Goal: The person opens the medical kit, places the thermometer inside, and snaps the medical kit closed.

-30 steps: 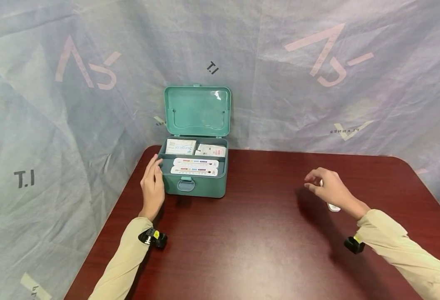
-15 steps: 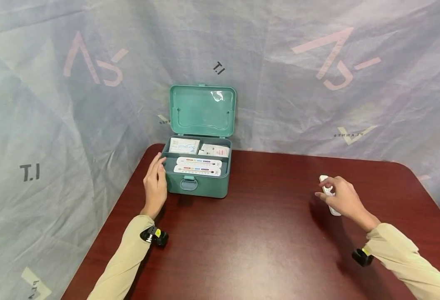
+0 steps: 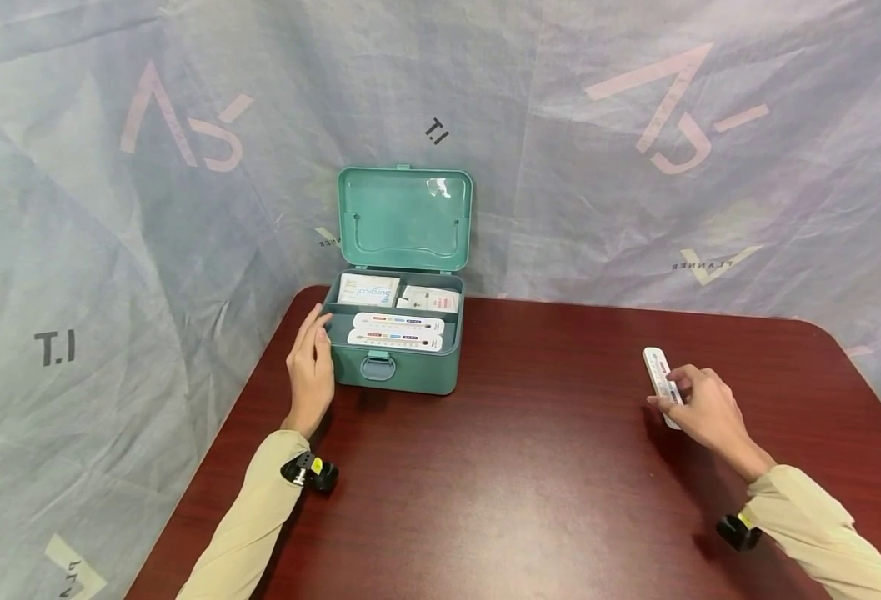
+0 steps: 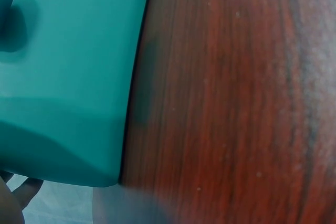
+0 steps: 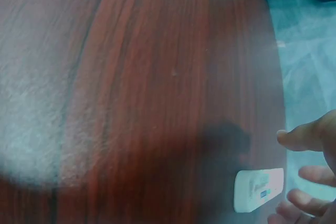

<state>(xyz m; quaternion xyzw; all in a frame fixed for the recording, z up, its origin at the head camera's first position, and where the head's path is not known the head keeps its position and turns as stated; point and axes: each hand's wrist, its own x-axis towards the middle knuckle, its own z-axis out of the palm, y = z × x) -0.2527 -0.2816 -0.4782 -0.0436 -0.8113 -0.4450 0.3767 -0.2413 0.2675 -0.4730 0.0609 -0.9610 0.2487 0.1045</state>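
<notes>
A teal first-aid box (image 3: 425,377) stands with its lid (image 3: 406,217) raised. Fingers of my left hand (image 3: 310,375) lie along its left side, straight or slightly bent; in the left wrist view fingertips (image 4: 27,190) show at the box's edge. Two white strip thermometers (image 3: 395,337) lie in the front compartment. On the right of the table is another white thermometer (image 3: 655,364), lying slantwise. My right hand (image 3: 710,408) hovers over its near end, thumb and fingers spread apart. The right wrist view shows that thermometer (image 5: 260,188) flat on the wood, just beyond the fingertips.
Behind the front compartment, a surgical packet (image 3: 367,290) and a smaller white packet (image 3: 430,300) sit in two back compartments. A dark red wooden table (image 3: 530,467) carries everything. Grey printed sheeting (image 3: 530,150) hangs behind and to the left.
My right hand has moved right and toward me, down to the near end of the loose thermometer, uncovering more of it. My left hand stays at the box.
</notes>
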